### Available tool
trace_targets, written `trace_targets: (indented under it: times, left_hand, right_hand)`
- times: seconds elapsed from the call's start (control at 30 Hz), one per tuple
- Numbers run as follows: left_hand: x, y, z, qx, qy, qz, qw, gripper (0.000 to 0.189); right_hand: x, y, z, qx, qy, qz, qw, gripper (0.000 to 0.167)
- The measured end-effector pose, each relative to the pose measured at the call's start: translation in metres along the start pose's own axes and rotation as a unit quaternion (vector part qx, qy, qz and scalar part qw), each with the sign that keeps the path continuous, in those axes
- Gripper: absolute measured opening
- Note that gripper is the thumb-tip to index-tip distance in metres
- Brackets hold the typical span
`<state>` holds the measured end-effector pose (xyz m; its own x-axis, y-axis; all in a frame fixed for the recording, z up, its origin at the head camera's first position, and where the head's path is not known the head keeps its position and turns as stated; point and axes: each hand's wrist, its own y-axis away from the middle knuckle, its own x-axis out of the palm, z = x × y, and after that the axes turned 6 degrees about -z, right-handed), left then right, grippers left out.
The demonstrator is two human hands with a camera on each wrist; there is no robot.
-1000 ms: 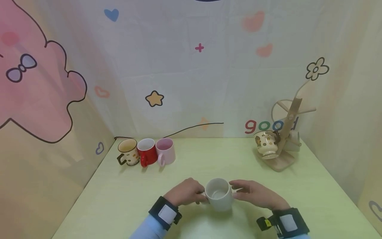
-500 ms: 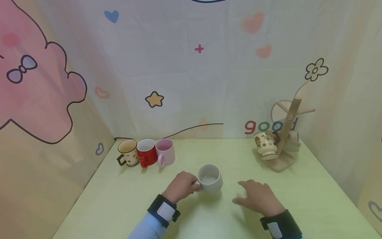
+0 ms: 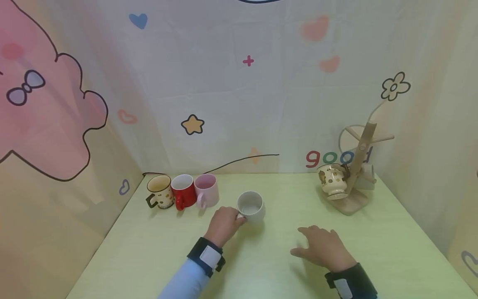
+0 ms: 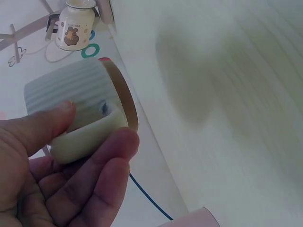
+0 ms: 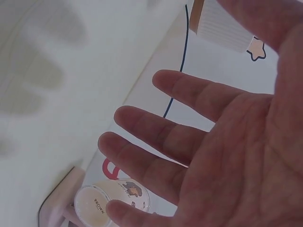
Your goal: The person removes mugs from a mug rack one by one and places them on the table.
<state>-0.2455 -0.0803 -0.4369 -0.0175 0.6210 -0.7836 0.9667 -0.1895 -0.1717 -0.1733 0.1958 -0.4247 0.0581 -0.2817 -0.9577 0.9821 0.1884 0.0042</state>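
A white mug [image 3: 252,207] with a ribbed side is held up off the table by its handle. My left hand [image 3: 224,226] grips that handle [image 4: 90,137], thumb on one side and curled fingers on the other, as the left wrist view shows. The mug's unglazed brown base [image 4: 124,97] also shows there. To the right, my right hand [image 3: 324,248] hovers apart from the mug, its fingers spread and nothing in them. In the right wrist view the palm [image 5: 236,142] faces the camera.
Back left, a patterned cream mug [image 3: 161,194], a red mug [image 3: 185,193] and a pink mug [image 3: 209,192] stand in a row. Back right, a wooden mug rack [image 3: 361,158] bears a cream bear-print mug [image 3: 332,182] and a pale mug [image 3: 367,178]. Fabric walls [image 3: 224,91] surround the table.
My left hand has carried the white mug away from the right hand, leftward and toward the back. The right hand drew back from the mug's side, then stayed in place.
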Motion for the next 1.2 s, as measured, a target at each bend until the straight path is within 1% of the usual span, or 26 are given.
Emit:
trace_targets:
  times: [0.03,0.2,0.4,0.5,0.7,0.93,1.07,1.2]
  left_hand:
    - [0.000,-0.001,-0.001,-0.011,0.001,-0.003,0.9999,0.023]
    - [-0.003,-0.010,-0.003,-0.032,-0.025,-0.032,0.9987,0.025]
    - [-0.005,-0.022,0.000,-0.061,-0.051,-0.059,0.9951,0.024]
    - [-0.006,-0.027,0.002,-0.064,-0.060,-0.068,0.9938,0.024]
    - [-0.009,-0.038,0.007,-0.082,-0.073,-0.068,0.9916,0.023]
    - [-0.008,-0.048,0.017,-0.071,-0.117,-0.092,0.9863,0.022]
    - [-0.007,-0.052,0.020,-0.080,-0.121,-0.104,0.9840,0.022]
    - [-0.007,-0.055,0.023,-0.086,-0.123,-0.106,0.9830,0.021]
  right_hand:
    - [0.000,0.000,0.000,-0.001,0.001,-0.001,1.0000,0.070]
    - [0.002,0.001,-0.001,-0.005,0.001,-0.009,1.0000,0.070]
    - [0.002,0.003,0.000,-0.008,-0.007,-0.015,0.9998,0.068]
    - [0.002,0.003,0.000,-0.005,-0.009,-0.009,0.9999,0.069]
    - [0.003,0.003,0.000,-0.001,-0.014,-0.004,0.9999,0.069]
    - [0.002,0.003,0.001,0.000,-0.015,-0.003,0.9999,0.069]
    - [0.003,0.004,0.001,-0.002,-0.014,-0.005,0.9999,0.068]
    - [0.003,0.004,0.001,-0.001,-0.014,-0.003,0.9999,0.068]
